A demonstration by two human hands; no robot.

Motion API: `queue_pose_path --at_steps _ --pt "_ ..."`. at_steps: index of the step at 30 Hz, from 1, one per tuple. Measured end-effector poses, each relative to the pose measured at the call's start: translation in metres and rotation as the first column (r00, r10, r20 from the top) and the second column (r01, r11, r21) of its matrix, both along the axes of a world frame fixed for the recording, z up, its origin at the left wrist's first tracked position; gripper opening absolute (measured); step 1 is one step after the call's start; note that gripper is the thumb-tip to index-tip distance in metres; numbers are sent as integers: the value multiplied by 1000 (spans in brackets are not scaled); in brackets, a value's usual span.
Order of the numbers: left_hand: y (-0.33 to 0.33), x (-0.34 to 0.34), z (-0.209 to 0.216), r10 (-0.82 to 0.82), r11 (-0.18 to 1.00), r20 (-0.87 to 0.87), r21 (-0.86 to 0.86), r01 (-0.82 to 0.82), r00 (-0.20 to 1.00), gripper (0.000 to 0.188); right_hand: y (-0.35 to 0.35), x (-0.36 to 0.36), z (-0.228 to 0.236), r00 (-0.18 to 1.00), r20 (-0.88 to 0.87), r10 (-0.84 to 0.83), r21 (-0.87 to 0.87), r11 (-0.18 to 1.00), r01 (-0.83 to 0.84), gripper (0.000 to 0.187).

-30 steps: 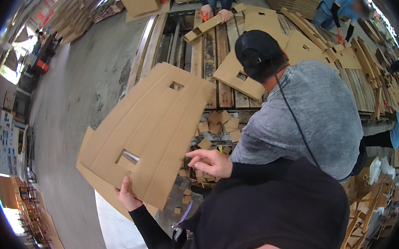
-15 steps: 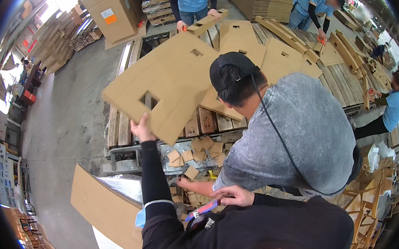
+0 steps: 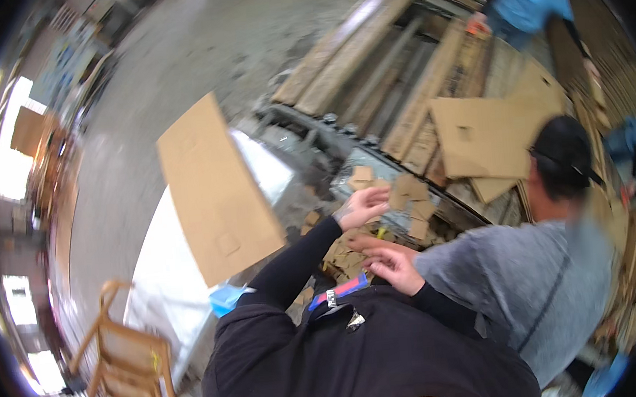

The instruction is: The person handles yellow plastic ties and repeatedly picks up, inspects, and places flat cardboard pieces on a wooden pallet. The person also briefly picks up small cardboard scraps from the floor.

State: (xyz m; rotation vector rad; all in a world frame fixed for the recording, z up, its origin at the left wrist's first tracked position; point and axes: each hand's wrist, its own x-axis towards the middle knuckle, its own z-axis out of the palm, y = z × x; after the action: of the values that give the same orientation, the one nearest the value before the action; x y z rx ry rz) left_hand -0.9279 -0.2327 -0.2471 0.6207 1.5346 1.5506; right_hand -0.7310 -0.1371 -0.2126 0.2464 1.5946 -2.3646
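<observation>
My left hand reaches out with its fingers loosely extended and nothing in it. Just beyond its fingertips lie small cardboard cutout pieces. My right hand is held close to my chest, fingers slightly bent and apart, holding nothing that I can see. A red and blue object sits at my chest beside it. Between my hands comes the bare forearm of a co-worker in a grey shirt and black cap. A cardboard sheet with a small slot rests on the wooden slats ahead.
Left of me, a long cardboard sheet lies over a white covered surface. A wooden chair stands at the lower left. Wooden planks on a metal frame fill the far side, with a co-worker in blue behind them.
My left hand has let go of the large cardboard sheet and come back toward me. My view has swung left. My right hand has come away from the red and blue object.
</observation>
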Motion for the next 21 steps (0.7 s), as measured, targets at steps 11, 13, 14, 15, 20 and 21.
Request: queue_pose_path --at_steps 11,13,14,15,20,21 --pt "-469 1 -11 629 -333 -697 -641 -691 343 73 -212 -250 -87 971 -9 238 805 578 -134 66" --pt "-487 0 -20 708 -221 -553 -765 -605 440 89 -245 -269 -98 959 149 241 829 498 -254 72" --pt "-491 -2 -27 748 -197 -515 -774 -601 418 83 -258 -271 -101 944 229 238 775 543 -325 73" --pt "-493 -2 -31 857 -40 -356 -767 -640 373 74 -267 -272 -102 912 365 187 727 555 -405 74" --pt "-482 5 -44 828 -86 -465 -660 -746 315 59 -279 -268 -91 945 307 112 707 638 -305 66" --pt "-481 5 -41 871 -55 -385 -694 -718 306 59 -277 -269 -85 943 306 128 682 662 -311 63"
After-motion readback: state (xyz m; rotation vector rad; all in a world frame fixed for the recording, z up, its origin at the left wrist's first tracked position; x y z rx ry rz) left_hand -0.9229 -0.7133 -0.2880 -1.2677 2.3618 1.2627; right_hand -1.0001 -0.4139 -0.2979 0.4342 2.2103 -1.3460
